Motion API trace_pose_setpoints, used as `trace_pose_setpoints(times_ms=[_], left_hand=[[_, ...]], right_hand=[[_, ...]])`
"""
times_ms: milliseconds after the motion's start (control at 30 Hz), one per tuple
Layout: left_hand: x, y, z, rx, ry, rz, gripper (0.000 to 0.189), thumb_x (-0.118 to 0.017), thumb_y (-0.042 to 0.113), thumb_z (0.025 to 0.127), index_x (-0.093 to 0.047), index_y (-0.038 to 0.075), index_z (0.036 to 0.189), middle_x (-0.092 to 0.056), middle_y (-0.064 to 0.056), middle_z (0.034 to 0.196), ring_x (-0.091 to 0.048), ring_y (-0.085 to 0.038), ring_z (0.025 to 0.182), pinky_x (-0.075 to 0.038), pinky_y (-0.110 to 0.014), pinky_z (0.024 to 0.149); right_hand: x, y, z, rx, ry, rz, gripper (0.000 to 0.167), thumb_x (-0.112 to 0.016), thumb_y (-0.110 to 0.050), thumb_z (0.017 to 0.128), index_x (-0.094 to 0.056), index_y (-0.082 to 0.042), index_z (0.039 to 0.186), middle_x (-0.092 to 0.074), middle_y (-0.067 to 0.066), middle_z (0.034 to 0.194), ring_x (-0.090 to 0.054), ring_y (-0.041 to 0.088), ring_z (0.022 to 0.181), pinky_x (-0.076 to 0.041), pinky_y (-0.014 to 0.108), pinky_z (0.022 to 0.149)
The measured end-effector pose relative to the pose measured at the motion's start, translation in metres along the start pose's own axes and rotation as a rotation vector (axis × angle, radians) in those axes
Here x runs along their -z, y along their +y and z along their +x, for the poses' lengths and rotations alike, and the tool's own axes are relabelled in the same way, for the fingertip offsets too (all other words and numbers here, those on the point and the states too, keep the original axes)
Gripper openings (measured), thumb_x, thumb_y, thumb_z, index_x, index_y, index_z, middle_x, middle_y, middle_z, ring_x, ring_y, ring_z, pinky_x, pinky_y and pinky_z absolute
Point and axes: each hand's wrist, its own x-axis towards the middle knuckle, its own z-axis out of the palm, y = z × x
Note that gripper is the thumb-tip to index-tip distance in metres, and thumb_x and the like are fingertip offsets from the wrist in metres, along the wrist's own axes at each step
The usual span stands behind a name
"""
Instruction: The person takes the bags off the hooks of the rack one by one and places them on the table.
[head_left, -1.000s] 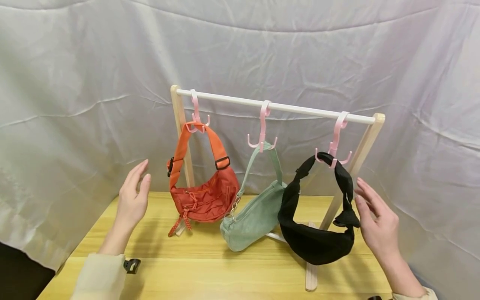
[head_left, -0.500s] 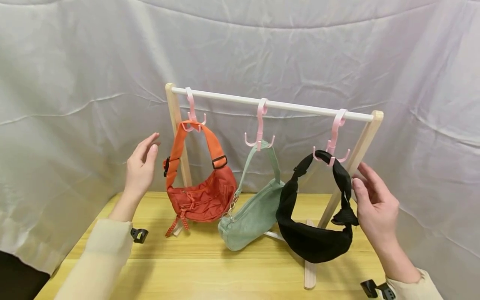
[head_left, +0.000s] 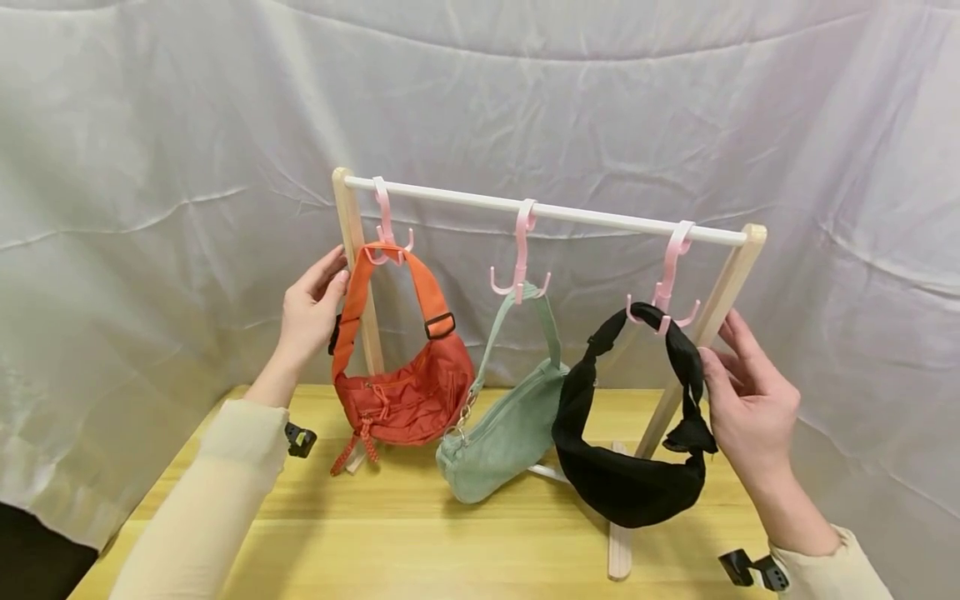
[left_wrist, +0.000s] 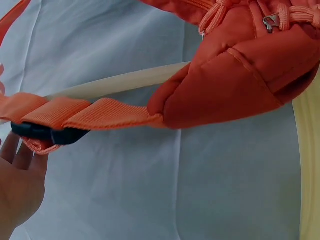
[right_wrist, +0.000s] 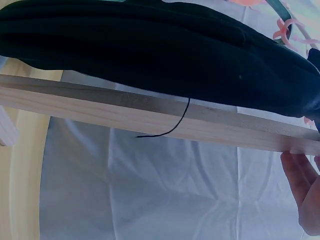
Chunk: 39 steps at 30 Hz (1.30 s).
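Note:
My left hand (head_left: 311, 308) reaches to the left wooden post (head_left: 371, 333) of a small rack, its fingertips right at the post beside the orange strap of a red shoulder bag (head_left: 412, 396). In the left wrist view, the fingers overlap the strap's black buckle (left_wrist: 50, 134). On the other side, my right hand (head_left: 753, 400) touches the right wooden post (head_left: 723, 292) with its fingertips, close to a black shoulder bag (head_left: 630, 487). A sage green handbag (head_left: 510, 433) hangs between the two. Each bag hangs by its strap from a pink hook (head_left: 522, 242).
The pink hooks hang on the rack's white rail (head_left: 600, 218). The rack's feet (head_left: 619, 550) stand on a light wooden tabletop (head_left: 450, 550). Grey cloth (head_left: 480, 100) hangs behind and at the sides.
My left hand has moved up and right to the left post. My right hand has risen slightly to the right post. The bags stay on their hooks; the view has shifted slightly.

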Motion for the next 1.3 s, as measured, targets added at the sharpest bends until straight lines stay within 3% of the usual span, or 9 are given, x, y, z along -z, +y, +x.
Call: trace_pose_setpoints(times_ms=[200,400,667,867,1100,1300], left_hand=[[-0.009,-0.003,0.002,0.023,0.017,-0.003,0.043,-0.058,0.005,0.106,-0.055,0.001,0.148,-0.061,-0.022,0.142,-0.06,0.01,0.104,-0.049,-0.008,0.091],[-0.011,0.001,0.003,0.035,0.062,-0.026,0.039,-0.063,0.01,0.104,-0.063,0.01,0.143,-0.066,-0.015,0.137,-0.064,0.008,0.099,-0.052,-0.01,0.086],[-0.01,0.003,0.002,0.054,0.095,-0.043,0.036,-0.066,0.013,0.103,-0.067,0.012,0.14,-0.068,-0.017,0.134,-0.067,0.003,0.096,-0.054,-0.013,0.083],[-0.009,0.004,0.0,0.072,0.123,-0.068,0.035,-0.066,0.011,0.103,-0.067,0.012,0.138,-0.069,-0.018,0.131,-0.068,0.003,0.093,-0.055,-0.013,0.081],[-0.008,0.006,0.001,0.034,0.166,-0.092,0.035,-0.066,0.004,0.101,-0.067,0.006,0.136,-0.068,-0.024,0.128,-0.068,0.003,0.091,-0.055,-0.011,0.08],[-0.001,0.01,-0.003,0.031,0.205,-0.108,0.035,-0.067,0.003,0.1,-0.068,0.006,0.135,-0.07,-0.025,0.125,-0.069,0.0,0.087,-0.057,-0.013,0.077]], right_hand=[[0.0,0.0,0.001,0.019,-0.008,-0.009,0.054,-0.066,0.021,0.088,-0.063,0.004,0.139,-0.072,0.001,0.128,-0.074,0.001,0.093,-0.055,0.012,0.079],[-0.001,-0.003,0.003,-0.011,-0.008,-0.042,0.053,-0.067,0.019,0.089,-0.064,0.001,0.139,-0.073,-0.003,0.127,-0.074,-0.001,0.093,-0.056,0.011,0.078],[-0.004,0.003,0.006,-0.061,-0.004,-0.014,0.054,-0.067,0.02,0.089,-0.063,0.0,0.14,-0.073,-0.006,0.126,-0.074,-0.001,0.093,-0.055,0.011,0.078],[-0.006,0.008,0.011,-0.096,-0.012,-0.069,0.057,-0.068,0.018,0.09,-0.062,-0.005,0.142,-0.071,-0.011,0.127,-0.073,-0.003,0.095,-0.055,0.011,0.082],[-0.012,0.018,0.022,-0.152,-0.024,0.03,0.055,-0.068,0.016,0.091,-0.063,-0.005,0.141,-0.072,-0.009,0.126,-0.074,0.001,0.098,-0.055,0.013,0.085],[-0.022,0.035,0.035,-0.105,-0.039,0.163,0.053,-0.067,0.019,0.09,-0.063,-0.001,0.139,-0.072,-0.002,0.128,-0.073,0.004,0.106,-0.055,0.015,0.089]])
